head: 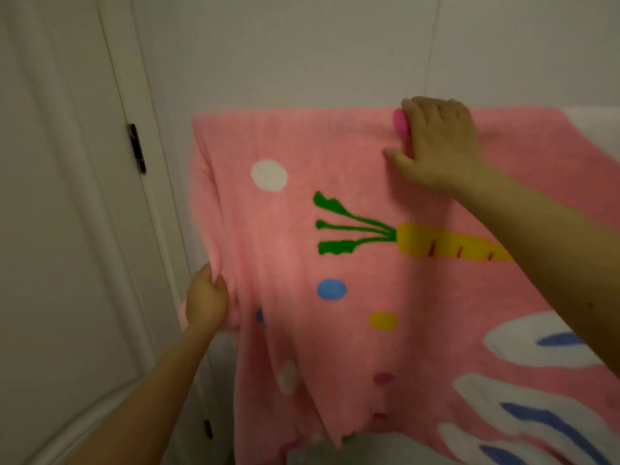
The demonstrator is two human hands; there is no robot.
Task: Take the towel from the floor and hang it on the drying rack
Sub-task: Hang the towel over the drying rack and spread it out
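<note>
A white door [60,196] with a black hinge [137,148] was seen on the left, a plain wall [302,48] up top. Most of the frame was filled by the pink towel [335,330], draped over something hidden, rack not really visible. Its left edge was pinched by the left hand [206,302] at lower left. The right hand [436,146] was laid flat on the top fold, fingers spread, next to a bright pink spot [400,121].

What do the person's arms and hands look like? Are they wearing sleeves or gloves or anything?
No sleeves show: both forearms are bare right to the frame's edge. The left hand and the right hand wear no gloves, and no rings, watch or bracelets can be seen. The picture is a bit blurry, so tiny details could be missed.
</note>
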